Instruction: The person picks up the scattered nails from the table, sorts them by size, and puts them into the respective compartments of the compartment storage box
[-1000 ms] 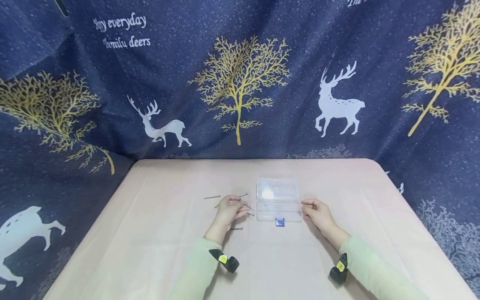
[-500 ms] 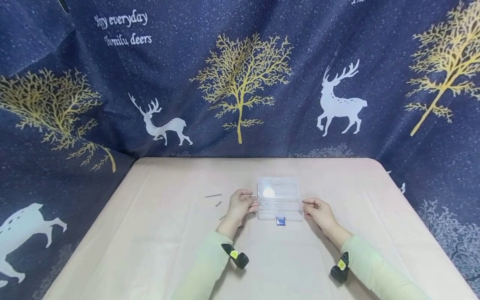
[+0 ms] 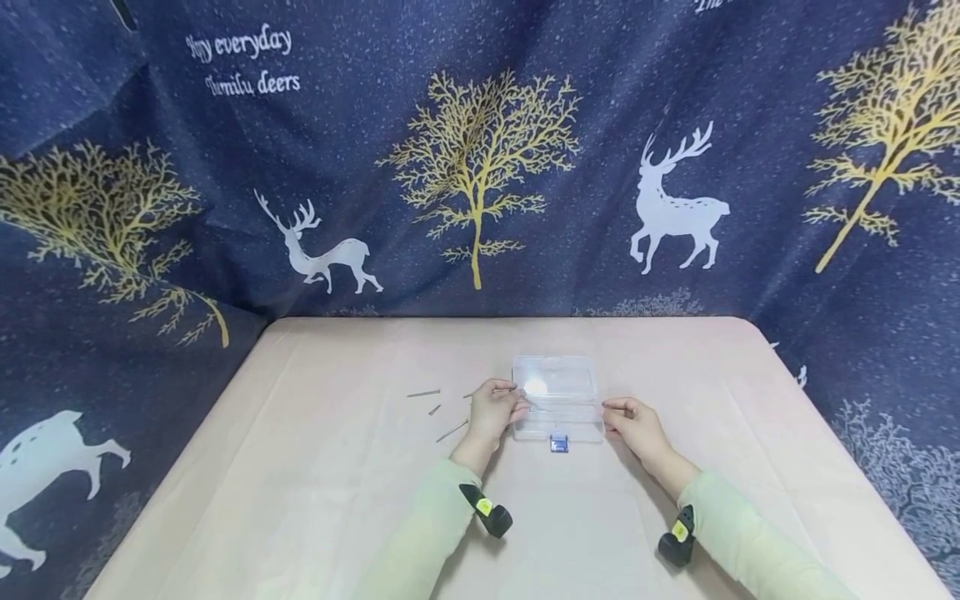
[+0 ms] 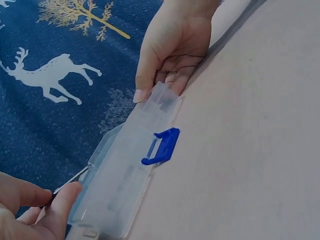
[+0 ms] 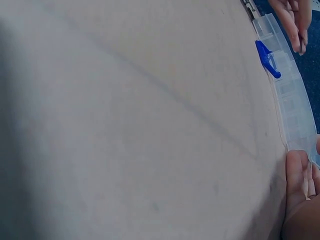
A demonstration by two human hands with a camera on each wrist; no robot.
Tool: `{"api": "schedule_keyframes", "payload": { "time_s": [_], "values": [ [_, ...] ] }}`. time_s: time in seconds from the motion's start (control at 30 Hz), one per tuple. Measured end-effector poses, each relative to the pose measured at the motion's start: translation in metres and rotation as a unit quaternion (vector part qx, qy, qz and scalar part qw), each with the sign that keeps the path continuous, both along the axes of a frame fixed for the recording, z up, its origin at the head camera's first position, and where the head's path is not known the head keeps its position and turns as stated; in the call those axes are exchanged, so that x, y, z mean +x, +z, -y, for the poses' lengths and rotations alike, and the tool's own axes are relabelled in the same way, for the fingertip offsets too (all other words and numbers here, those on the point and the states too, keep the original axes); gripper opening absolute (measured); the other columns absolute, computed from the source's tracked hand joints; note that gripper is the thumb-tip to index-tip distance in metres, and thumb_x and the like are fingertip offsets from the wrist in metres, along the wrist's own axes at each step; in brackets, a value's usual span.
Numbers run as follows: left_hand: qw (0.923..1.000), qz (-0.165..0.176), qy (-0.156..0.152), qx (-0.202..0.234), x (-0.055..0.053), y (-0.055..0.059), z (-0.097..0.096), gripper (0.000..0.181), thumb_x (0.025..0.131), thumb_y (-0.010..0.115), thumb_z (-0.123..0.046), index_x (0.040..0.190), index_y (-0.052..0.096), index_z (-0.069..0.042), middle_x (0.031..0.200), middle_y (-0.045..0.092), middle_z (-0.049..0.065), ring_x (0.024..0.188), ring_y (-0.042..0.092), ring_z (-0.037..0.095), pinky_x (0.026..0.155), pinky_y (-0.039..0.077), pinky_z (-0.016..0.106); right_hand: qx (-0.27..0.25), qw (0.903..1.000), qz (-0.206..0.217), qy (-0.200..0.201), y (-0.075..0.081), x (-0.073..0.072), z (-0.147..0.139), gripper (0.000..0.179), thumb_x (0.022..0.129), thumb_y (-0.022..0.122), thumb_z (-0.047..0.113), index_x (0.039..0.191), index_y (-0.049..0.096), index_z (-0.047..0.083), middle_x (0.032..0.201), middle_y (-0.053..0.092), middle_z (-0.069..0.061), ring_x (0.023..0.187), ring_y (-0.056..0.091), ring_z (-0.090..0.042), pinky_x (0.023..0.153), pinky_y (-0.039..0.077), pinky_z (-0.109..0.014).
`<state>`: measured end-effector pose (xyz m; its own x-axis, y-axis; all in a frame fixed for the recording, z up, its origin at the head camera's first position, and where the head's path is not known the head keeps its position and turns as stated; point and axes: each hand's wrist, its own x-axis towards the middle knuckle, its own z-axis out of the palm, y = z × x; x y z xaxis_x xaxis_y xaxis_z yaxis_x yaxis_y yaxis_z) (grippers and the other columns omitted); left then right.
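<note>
A clear plastic storage box (image 3: 536,432) lies on the table with its lid (image 3: 564,377) raised at the back and a blue latch (image 3: 559,443) at the front. Over the box's left end, my left hand (image 3: 491,412) pinches a thin metal screw (image 4: 77,176) between thumb and fingers; the screw's dark end is partly covered by the fingertips. My right hand (image 3: 636,427) grips the box's right end, thumb on one side and fingers curled on the other, as the left wrist view shows.
Left of the left hand lie several loose screws: a long screw (image 3: 423,393), a short screw (image 3: 435,409) and another long screw (image 3: 452,431) among them. A dark blue cloth (image 3: 322,167) with deer and trees hangs behind the pale table (image 3: 315,500).
My left hand has moved right, from among the loose screws to the left end of the box, carrying a screw. The right hand stays at the box's right end.
</note>
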<state>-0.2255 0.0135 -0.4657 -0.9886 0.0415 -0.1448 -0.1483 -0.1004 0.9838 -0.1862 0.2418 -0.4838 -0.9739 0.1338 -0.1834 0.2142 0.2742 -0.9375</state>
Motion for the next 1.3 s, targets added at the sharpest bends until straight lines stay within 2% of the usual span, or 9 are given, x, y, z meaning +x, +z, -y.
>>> {"api": "schedule_keyframes", "payload": {
  "time_s": [0.17, 0.4, 0.73, 0.9, 1.1, 1.3],
  "values": [
    [0.9998, -0.010, 0.008, -0.015, 0.000, 0.002, -0.010, 0.020, 0.090, 0.054, 0.005, 0.108, 0.053, 0.012, 0.102, 0.064, 0.029, 0.080, 0.070, 0.031, 0.069, 0.060, 0.027, -0.002, 1.0000, -0.006, -0.003, 0.001, 0.000, 0.002, 0.035, 0.093, 0.054, 0.008, 0.121, 0.050, -0.013, 0.106, 0.064, -0.022, 0.076, 0.060, -0.005, 0.071, 0.056, -0.018],
    [0.9995, -0.009, 0.008, -0.030, 0.000, -0.004, -0.019, 0.019, 0.089, 0.055, 0.005, 0.107, 0.054, 0.010, 0.100, 0.064, 0.025, 0.080, 0.070, 0.030, 0.071, 0.060, 0.029, 0.000, 0.9999, -0.010, -0.006, 0.003, 0.002, 0.006, 0.034, 0.092, 0.055, 0.008, 0.120, 0.051, -0.012, 0.107, 0.063, -0.024, 0.076, 0.061, -0.005, 0.070, 0.057, -0.018],
    [0.9997, 0.005, 0.005, -0.024, 0.003, -0.004, -0.021, 0.020, 0.086, 0.058, 0.007, 0.105, 0.054, 0.011, 0.098, 0.064, 0.027, 0.075, 0.070, 0.026, 0.070, 0.060, 0.030, -0.003, 1.0000, -0.006, -0.004, -0.001, 0.002, 0.008, 0.032, 0.092, 0.055, 0.007, 0.118, 0.052, -0.012, 0.101, 0.064, -0.018, 0.077, 0.060, -0.007, 0.070, 0.056, -0.018],
    [0.9998, 0.004, -0.004, -0.018, 0.004, -0.003, -0.024, 0.021, 0.087, 0.057, 0.007, 0.106, 0.053, 0.014, 0.096, 0.065, 0.029, 0.075, 0.070, 0.029, 0.071, 0.060, 0.032, 0.002, 0.9999, -0.007, -0.008, -0.005, 0.003, 0.008, 0.033, 0.091, 0.055, 0.006, 0.118, 0.052, -0.012, 0.100, 0.065, -0.017, 0.078, 0.061, -0.006, 0.070, 0.056, -0.019],
    [0.9997, 0.004, -0.014, -0.022, 0.006, 0.002, -0.027, 0.021, 0.087, 0.055, 0.008, 0.107, 0.053, 0.013, 0.098, 0.064, 0.029, 0.078, 0.071, 0.033, 0.069, 0.060, 0.032, -0.003, 0.9999, -0.008, -0.007, -0.006, 0.003, 0.005, 0.033, 0.091, 0.055, 0.006, 0.119, 0.052, -0.013, 0.101, 0.064, -0.018, 0.078, 0.061, -0.008, 0.070, 0.057, -0.019],
    [0.9991, 0.001, -0.029, -0.032, 0.004, 0.009, -0.028, 0.021, 0.087, 0.054, 0.007, 0.107, 0.053, 0.010, 0.101, 0.065, 0.029, 0.075, 0.071, 0.028, 0.066, 0.060, 0.029, 0.006, 0.9999, -0.010, -0.009, 0.003, 0.003, 0.001, 0.034, 0.092, 0.054, 0.007, 0.119, 0.052, -0.012, 0.100, 0.064, -0.018, 0.077, 0.060, -0.007, 0.070, 0.056, -0.018]
  ]
}}
